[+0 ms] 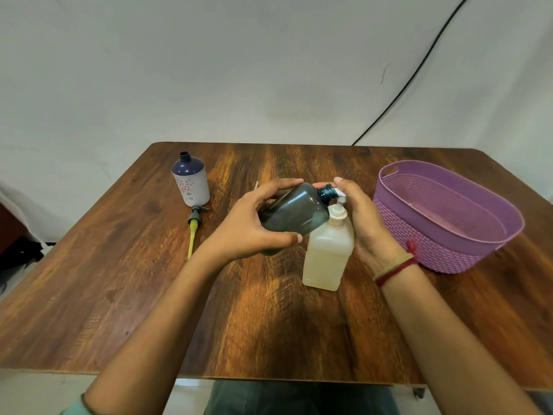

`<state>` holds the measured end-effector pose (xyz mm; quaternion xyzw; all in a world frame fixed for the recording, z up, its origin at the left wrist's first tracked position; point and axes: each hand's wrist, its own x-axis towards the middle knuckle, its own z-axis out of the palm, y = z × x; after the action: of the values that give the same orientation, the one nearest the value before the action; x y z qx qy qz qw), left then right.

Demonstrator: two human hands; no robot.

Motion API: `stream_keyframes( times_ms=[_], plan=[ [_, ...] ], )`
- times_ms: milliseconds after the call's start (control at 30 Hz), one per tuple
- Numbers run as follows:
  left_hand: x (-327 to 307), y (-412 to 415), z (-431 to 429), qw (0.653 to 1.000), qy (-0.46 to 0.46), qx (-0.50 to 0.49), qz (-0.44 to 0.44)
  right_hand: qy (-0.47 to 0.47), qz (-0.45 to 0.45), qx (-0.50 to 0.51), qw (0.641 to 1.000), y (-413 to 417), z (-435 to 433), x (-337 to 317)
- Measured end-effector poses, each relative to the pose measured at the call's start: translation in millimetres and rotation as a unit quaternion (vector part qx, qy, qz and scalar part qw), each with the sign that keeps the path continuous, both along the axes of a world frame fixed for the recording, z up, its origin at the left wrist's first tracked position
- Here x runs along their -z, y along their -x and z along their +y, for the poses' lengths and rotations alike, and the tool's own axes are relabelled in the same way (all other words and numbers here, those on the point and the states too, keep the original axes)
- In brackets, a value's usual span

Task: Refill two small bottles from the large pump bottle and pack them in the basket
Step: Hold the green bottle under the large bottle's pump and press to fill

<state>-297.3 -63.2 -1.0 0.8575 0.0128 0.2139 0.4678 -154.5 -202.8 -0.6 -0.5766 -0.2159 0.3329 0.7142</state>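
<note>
My left hand (254,223) grips a dark translucent small bottle (294,212), tilted so that its open teal neck meets the white nozzle of the large pump bottle (327,253). That large bottle stands upright mid-table and holds pale liquid. My right hand (363,220) curls around its pump head from the right, fingertips on top of the pump. A second small bottle (190,179), white with a dark blue top and no cap, stands at the back left. The purple basket (425,250) sits on the right with nothing in it.
A loose pump cap with a yellow tube (194,227) lies on the wooden table (269,324) in front of the white bottle. A black cable (419,67) runs down the wall behind the table. The table's front edge is close to my body.
</note>
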Motion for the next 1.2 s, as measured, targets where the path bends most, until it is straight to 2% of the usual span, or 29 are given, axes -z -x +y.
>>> stream_keyframes(
  times_ms=[333,567,667,700,800,967,1133,1200],
  plan=[
    [6,-4,3,1.0,0.012,0.007,-0.005,-0.057,-0.074,0.044,0.995,-2,6,10],
    [5,-4,8,1.0,0.009,0.005,0.006,-0.047,-0.148,0.014,0.988,-4,6,14],
    [3,-4,9,1.0,0.004,0.008,0.009,-0.014,-0.176,-0.007,0.984,-5,2,10],
    [2,-4,9,1.0,0.002,0.01,0.01,-0.001,-0.177,-0.01,0.984,-7,1,9],
    [-2,-4,10,1.0,0.0,0.013,0.008,0.019,-0.102,-0.023,0.994,-5,-2,5],
    [-8,-4,11,0.999,-0.035,0.019,0.006,0.023,-0.085,-0.031,0.996,-5,-2,4],
    [-10,-4,15,0.998,-0.045,0.032,0.017,0.029,-0.186,-0.021,0.982,-6,-4,5],
    [-11,-2,15,0.998,-0.051,0.033,0.015,0.037,-0.194,-0.025,0.98,-6,-3,5]
  ],
)
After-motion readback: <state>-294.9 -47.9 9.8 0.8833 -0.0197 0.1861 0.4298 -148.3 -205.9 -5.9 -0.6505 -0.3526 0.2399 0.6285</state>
